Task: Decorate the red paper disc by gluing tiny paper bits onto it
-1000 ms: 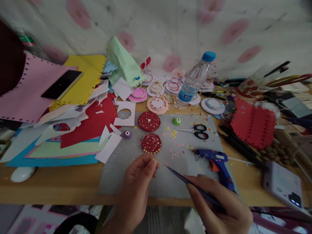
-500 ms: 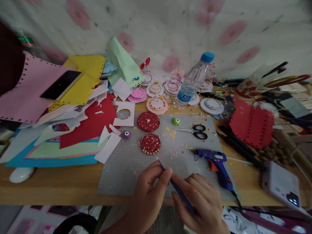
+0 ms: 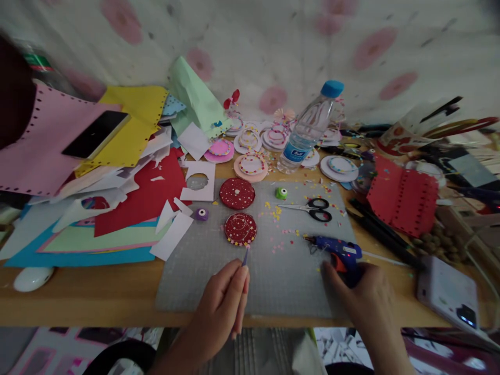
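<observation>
My left hand (image 3: 221, 307) pinches thin blue tweezers (image 3: 245, 257), tip pointing up at a red paper disc (image 3: 240, 228) with white dots and small stars on its lower rim. A second red dotted disc (image 3: 237, 192) lies just behind it. My right hand (image 3: 367, 299) lies over the handle of a blue glue gun (image 3: 336, 250) on the grey cutting mat (image 3: 203, 281), fingers curled round it. The gun's nozzle points left.
Scissors (image 3: 312, 208), a green punch (image 3: 281, 193), a purple punch (image 3: 202, 214) and confetti lie on the mat. A water bottle (image 3: 308, 130) stands behind among decorated paper discs. Coloured paper and a dark phone (image 3: 96, 134) pile up at left; a second phone (image 3: 449, 297) lies at right.
The tweezers passed from my right hand to my left. My right hand moved right onto the glue gun. My left hand now points the tweezers at the nearer red disc.
</observation>
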### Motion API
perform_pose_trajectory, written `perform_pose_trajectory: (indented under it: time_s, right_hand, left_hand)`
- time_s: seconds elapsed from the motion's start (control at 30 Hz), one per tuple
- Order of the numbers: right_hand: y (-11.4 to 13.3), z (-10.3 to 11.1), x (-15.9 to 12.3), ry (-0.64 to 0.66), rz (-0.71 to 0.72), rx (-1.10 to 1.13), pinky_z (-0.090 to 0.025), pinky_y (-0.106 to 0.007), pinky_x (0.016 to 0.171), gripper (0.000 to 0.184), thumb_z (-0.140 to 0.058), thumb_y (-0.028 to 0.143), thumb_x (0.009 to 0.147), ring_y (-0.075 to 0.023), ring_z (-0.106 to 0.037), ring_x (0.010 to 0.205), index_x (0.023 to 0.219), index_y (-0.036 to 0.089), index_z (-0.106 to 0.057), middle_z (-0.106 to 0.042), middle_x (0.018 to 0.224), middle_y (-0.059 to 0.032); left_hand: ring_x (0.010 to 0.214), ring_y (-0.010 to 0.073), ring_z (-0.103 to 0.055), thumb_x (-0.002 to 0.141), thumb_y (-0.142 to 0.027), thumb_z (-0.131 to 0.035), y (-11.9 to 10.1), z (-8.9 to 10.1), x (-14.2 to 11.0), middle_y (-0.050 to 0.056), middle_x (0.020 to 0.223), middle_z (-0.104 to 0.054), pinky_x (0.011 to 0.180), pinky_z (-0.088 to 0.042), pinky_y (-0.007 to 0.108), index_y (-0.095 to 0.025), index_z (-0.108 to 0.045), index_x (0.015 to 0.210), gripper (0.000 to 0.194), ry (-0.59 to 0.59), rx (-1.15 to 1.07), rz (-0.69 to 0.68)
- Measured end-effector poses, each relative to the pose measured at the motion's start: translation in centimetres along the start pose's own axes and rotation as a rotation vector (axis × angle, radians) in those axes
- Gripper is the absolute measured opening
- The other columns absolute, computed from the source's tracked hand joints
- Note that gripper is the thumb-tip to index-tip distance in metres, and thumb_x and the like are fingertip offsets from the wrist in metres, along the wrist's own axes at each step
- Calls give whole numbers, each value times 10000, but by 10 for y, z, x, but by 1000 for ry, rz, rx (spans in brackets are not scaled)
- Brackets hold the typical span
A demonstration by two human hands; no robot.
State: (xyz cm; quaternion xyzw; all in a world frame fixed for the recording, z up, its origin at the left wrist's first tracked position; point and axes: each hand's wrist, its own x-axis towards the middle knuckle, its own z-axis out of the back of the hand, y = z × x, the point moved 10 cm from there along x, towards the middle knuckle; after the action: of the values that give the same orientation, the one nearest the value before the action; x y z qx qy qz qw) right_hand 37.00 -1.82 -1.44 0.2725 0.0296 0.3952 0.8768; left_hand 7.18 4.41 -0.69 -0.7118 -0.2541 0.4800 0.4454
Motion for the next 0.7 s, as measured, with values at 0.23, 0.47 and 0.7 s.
perform_pose_trajectory:
  time_s: [0.23,0.47,0.7]
  right_hand:
    - [-11,-3,8,105,-43,80,-453,-345,464,500,-697,638,583,-218,-552,511,777,202,-547,-569,593,-22]
    - [55,23,-24,79,27,635,-520,-240,571,519,-793,407,637,-141,-627,617,1009,231,-477,-674,812,-15]
    - [104,42,-33,-2,196,618,-442,-181,449,421,-760,261,687,-100,-565,548,956,218,-439,-614,782,-1]
  left_hand:
    - [289,46,-199,941,-588,-381,0,-4,-1,-122,387,-284,317,-157,171,-217,-391,676,456,73,-14,6]
    - [308,51,-205,967,-553,-350,-3,-14,-6,-117,408,-269,330,-167,182,-219,-388,684,440,158,25,6]
    - [345,51,-253,987,-531,-311,-3,-10,-13,-95,497,-301,364,-222,193,-218,-397,725,417,139,236,4]
